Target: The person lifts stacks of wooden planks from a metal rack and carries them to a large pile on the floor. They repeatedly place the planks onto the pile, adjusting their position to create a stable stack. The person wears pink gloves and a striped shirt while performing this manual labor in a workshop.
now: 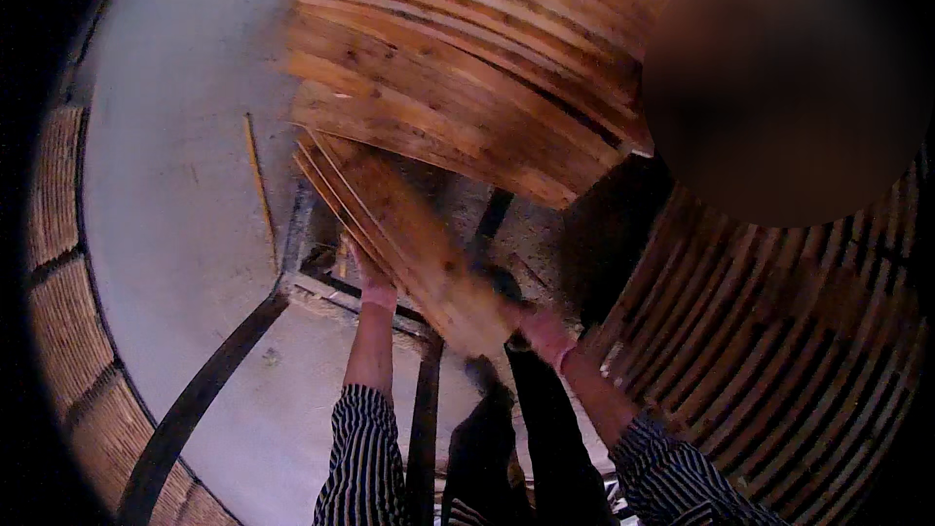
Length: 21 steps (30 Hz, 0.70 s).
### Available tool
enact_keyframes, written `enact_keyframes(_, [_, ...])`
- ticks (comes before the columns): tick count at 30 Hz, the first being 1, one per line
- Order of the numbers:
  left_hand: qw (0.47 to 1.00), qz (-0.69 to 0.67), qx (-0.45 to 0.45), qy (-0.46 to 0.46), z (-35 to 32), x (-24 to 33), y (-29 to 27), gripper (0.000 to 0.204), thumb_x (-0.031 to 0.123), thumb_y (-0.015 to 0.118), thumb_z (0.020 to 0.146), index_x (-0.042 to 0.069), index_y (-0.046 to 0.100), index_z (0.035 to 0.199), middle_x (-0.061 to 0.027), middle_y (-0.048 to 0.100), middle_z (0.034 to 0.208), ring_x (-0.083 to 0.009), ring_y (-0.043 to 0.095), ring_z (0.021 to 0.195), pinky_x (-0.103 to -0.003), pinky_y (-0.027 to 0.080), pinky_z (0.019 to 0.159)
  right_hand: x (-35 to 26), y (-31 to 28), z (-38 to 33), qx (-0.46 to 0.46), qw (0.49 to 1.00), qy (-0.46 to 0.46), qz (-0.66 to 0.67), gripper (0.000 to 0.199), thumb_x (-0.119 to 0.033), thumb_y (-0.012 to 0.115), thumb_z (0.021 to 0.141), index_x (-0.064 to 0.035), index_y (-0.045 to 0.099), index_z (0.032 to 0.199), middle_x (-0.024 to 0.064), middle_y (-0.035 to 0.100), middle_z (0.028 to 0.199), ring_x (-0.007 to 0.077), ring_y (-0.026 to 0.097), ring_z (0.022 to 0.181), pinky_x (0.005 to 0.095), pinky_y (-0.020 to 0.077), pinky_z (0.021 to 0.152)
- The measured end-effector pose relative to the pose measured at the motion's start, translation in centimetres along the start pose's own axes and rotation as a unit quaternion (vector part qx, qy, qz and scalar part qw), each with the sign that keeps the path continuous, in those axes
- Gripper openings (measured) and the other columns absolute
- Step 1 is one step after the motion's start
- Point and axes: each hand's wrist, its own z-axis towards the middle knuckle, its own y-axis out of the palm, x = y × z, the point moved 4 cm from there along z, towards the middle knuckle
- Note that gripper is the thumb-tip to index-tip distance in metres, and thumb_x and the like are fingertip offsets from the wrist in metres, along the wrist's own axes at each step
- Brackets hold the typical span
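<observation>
A small bundle of reddish-brown wooden boards (pixel 414 234) slants across the middle, its far end beside a large board stack and its near end toward my body. My left hand (pixel 372 278), in a pinkish glove, is closed on the bundle's left edge; the boards partly hide its fingers. At the near right end my right hand (pixel 545 333), also gloved, grips the same boards, somewhat smeared by motion. Beyond them lies the large stack of wooden boards (pixel 438 97), its layers unevenly spread.
On the right stands a pile of wood in spaced layers (pixel 769 360). A thin wooden stick (pixel 259 180) lies on the pale floor (pixel 175 166). Dark bars (pixel 205 404) run along the floor to a low frame (pixel 321 287). More stacked wood (pixel 73 321) lines the left edge.
</observation>
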Motion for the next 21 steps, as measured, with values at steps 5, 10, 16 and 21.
enact_keyframes(5, [1.000, -0.021, -0.008, 0.019, -9.6, 6.4, 3.0, 0.095, 0.082, 0.046, 0.091, 0.014, 0.040, 0.157, -0.0102, 0.048, 0.155, -0.0321, 0.049, 0.139, -0.046, 0.042, 0.117, -15.9, -16.0, 3.1, -0.134, 0.890, 0.073, 0.430, 0.130, -0.073, 0.079, 0.068, 0.0056, 0.026, 0.157, 0.0282, 0.054, 0.146, 0.0392, 0.054, 0.136, 0.0447, 0.0412, 0.116])
enact_keyframes(10, [1.000, 0.001, -0.006, 0.013, -17.4, 9.1, 15.3, 0.087, 0.072, 0.052, 0.095, 0.012, 0.040, 0.157, -0.0109, 0.048, 0.155, -0.0322, 0.052, 0.136, -0.046, 0.043, 0.114, -18.3, -29.8, 1.3, -0.189, 0.956, 0.090, 0.207, 0.130, -0.078, 0.081, 0.059, 0.0076, 0.037, 0.146, 0.0280, 0.063, 0.133, 0.0416, 0.064, 0.123, 0.0468, 0.0521, 0.103])
enact_keyframes(16, [0.983, -0.038, -0.054, 0.171, -28.7, 12.7, 26.7, 0.096, 0.076, 0.053, 0.091, 0.013, 0.031, 0.160, -0.0117, 0.038, 0.160, -0.0335, 0.043, 0.142, -0.048, 0.038, 0.119, -20.7, -46.7, -6.2, -0.158, 0.984, -0.026, 0.074, 0.118, -0.075, 0.083, 0.057, 0.0070, 0.050, 0.135, 0.0265, 0.066, 0.129, 0.0408, 0.065, 0.121, 0.0468, 0.0533, 0.101])
enact_keyframes(21, [0.951, 0.002, -0.192, 0.241, -36.4, 17.6, 38.4, 0.096, 0.081, 0.043, 0.093, 0.017, 0.026, 0.163, -0.0114, 0.035, 0.163, -0.0331, 0.041, 0.145, -0.048, 0.035, 0.120, -20.5, -58.7, -15.2, -0.003, 0.996, -0.061, 0.060, 0.106, -0.073, 0.079, 0.063, 0.0029, 0.056, 0.133, 0.0245, 0.067, 0.128, 0.0368, 0.066, 0.119, 0.0451, 0.0535, 0.099])
